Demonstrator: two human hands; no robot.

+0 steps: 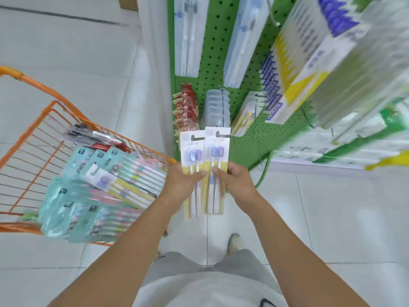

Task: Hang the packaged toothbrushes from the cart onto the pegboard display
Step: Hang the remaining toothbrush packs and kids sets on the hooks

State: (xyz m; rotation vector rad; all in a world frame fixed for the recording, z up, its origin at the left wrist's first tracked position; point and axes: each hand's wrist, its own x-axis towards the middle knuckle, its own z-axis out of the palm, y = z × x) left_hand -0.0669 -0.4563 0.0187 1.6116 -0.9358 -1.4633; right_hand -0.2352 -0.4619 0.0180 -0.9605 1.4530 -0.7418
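Fingers (200,173) around two toothbrush packs (192,151)

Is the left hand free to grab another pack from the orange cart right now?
Probably not: the left hand already grips a toothbrush pack. The cart sits close, nothing blocking it.

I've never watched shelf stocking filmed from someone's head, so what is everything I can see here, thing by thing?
Held toothbrush packs: two, white and yellow cards, the left pack and the right pack, in front of the pegboard.
Cart: one, orange wire, at left.
Cart packs: a pile, too overlapped to count, mostly teal, inside the cart.
Pegboard: one, green, ahead.
Hung packs: several rows, clear, red, yellow and white, on the pegboard.
Floor: pale tiles.
Shoe: one, light, on the floor.
Left hand: grip on the left pack.
Right hand: grip on the right pack.
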